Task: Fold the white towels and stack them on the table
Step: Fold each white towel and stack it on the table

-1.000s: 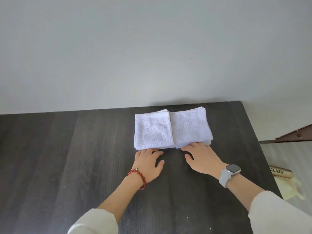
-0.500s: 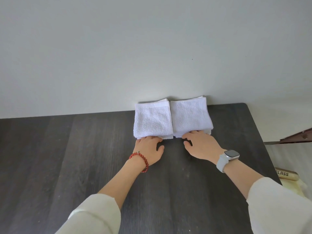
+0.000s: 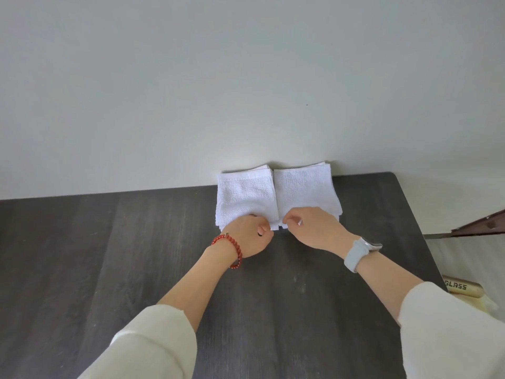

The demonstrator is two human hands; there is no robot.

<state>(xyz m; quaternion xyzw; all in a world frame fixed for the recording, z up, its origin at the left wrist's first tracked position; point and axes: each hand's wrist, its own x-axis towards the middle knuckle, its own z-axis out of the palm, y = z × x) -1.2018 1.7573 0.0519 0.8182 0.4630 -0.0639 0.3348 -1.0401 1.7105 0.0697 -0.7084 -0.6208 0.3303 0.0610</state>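
dark table (image 3: 136,269), both hands' grips (image 3: 252,236) (image 3: 311,228) on white towel stacks (image 3: 273,195)

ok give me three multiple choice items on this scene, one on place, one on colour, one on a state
1. Where do the two stacks of folded white towels lie on the dark table?
A. at the far edge by the wall
B. at the near edge
C. at the left end

2. What colour is the bead bracelet?
A. blue
B. red
C. green

3. What is the left hand doing?
A. lying flat on the table
B. raised in the air
C. pinching a towel corner

Answers: 1 A, the stacks touch the wall line; 2 B, red beads circle the left wrist; 3 C, its fingers curl on the left stack's near corner, as the right hand does on the right stack.
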